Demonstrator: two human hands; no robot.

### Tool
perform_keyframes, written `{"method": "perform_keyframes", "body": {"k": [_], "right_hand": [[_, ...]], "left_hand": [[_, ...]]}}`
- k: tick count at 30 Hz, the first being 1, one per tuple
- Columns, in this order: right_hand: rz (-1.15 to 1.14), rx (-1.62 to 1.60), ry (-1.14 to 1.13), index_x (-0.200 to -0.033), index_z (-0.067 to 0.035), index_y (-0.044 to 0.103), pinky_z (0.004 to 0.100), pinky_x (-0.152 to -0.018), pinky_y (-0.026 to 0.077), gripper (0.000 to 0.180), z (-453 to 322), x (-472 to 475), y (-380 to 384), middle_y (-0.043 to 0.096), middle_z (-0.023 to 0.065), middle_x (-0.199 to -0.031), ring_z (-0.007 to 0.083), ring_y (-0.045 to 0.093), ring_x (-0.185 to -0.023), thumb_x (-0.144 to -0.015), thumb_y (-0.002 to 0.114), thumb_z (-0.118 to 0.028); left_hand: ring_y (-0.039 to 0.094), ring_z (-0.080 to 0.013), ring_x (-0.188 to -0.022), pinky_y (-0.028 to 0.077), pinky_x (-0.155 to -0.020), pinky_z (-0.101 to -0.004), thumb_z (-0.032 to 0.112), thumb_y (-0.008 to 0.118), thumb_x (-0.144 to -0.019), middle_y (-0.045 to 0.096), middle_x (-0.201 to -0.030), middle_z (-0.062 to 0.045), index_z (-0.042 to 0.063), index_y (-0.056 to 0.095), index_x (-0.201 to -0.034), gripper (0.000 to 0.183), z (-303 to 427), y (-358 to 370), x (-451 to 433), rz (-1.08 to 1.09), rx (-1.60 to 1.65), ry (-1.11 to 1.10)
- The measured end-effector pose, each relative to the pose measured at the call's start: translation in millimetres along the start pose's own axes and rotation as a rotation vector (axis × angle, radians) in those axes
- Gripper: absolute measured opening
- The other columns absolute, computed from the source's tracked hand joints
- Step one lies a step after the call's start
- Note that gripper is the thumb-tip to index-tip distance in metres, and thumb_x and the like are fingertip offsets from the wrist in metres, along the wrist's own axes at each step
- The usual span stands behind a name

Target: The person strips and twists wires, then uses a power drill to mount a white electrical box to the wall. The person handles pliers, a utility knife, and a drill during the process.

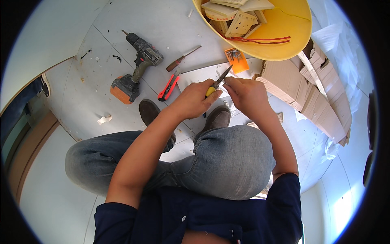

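My left hand (195, 99) is closed around the yellow handle of needle-nose pliers (221, 77), whose dark jaws point up and to the right. Close beside the jaws, my right hand (245, 93) pinches a small thing between thumb and fingers; it is too small and too hidden to name. Both hands are above a white panel (198, 76) on the floor. An orange tray (242, 65) holding several screws (234, 55) lies just beyond the pliers' tip. Left of the hands are a red and black utility knife (169, 86) and a screwdriver (182, 59).
A cordless drill (137, 67) lies on the tiled floor at left. At upper right stands a yellow bucket (281, 27) with socket plates (240, 24) and red wires (262, 39). Cardboard (295, 82) and plastic film (344, 58) lie at right. Another person's shoe (45, 85) shows at far left.
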State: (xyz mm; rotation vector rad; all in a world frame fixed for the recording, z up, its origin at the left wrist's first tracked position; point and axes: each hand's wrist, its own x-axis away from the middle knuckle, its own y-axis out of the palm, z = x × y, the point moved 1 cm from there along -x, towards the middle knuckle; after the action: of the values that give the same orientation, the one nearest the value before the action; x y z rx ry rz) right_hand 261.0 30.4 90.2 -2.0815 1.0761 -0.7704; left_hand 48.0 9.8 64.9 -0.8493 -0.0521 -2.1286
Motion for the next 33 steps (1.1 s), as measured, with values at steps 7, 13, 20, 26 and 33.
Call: {"method": "perform_keyframes", "body": {"k": [7,13,20,26,33], "right_hand": [[0.003,0.142,-0.099,-0.098,-0.013,0.067,0.0419,-0.055,0.052,0.012,4.4,-1.2,9.3,0.065,0.0043,-0.072,0.0275,0.069,-0.067,-0.087,0.071,-0.016],[-0.006,0.057,-0.075,-0.096,-0.012,0.067,0.0425,-0.057,0.052,0.008,8.7,-0.2,26.6,0.067,0.0063,-0.074,0.0292,0.069,-0.067,-0.091,0.071,-0.017],[-0.285,-0.737,0.410,-0.094,-0.004,0.074,0.0356,-0.057,0.045,0.025,13.7,11.3,32.5,0.069,0.0040,-0.075,0.0168,0.059,-0.061,-0.106,0.064,-0.024],[-0.194,-0.778,0.483,-0.107,0.001,0.073,0.0276,-0.067,0.045,0.028,46.4,55.6,38.3,0.065,0.0026,-0.078,0.0083,0.052,-0.072,-0.111,0.058,-0.022],[0.018,-0.760,0.290,-0.102,0.000,0.065,0.0356,-0.076,0.047,0.018,30.3,31.6,86.9,0.058,0.0121,-0.089,0.0229,0.057,-0.082,-0.110,0.056,-0.014]], "left_hand": [[0.067,-0.0384,-0.079,0.052,-0.074,-0.0450,0.035,0.070,-0.103,0.069,-0.085,-0.022,0.000,0.066,-0.110,0.036,-18.9,15.7,-6.5,0.025,0.211,-0.082],[0.071,-0.0437,-0.087,0.055,-0.079,-0.0520,0.040,0.072,-0.098,0.075,-0.088,-0.021,0.003,0.072,-0.097,0.037,-15.0,29.2,-6.7,0.152,-0.133,-0.252],[0.069,-0.0435,-0.074,0.055,-0.071,-0.0506,0.037,0.076,-0.096,0.072,-0.080,-0.020,0.002,0.072,-0.096,0.035,-67.0,43.1,-15.1,0.282,-0.072,-0.278],[0.072,-0.0432,-0.087,0.056,-0.081,-0.0552,0.035,0.068,-0.100,0.073,-0.088,-0.023,0.001,0.069,-0.105,0.035,-118.6,-3.3,5.5,0.301,-0.155,-0.297],[0.070,-0.0403,-0.096,0.056,-0.080,-0.0533,0.025,0.071,-0.095,0.069,-0.105,-0.017,0.006,0.063,-0.109,0.024,-92.8,23.2,11.0,0.275,-0.547,-0.205]]}}
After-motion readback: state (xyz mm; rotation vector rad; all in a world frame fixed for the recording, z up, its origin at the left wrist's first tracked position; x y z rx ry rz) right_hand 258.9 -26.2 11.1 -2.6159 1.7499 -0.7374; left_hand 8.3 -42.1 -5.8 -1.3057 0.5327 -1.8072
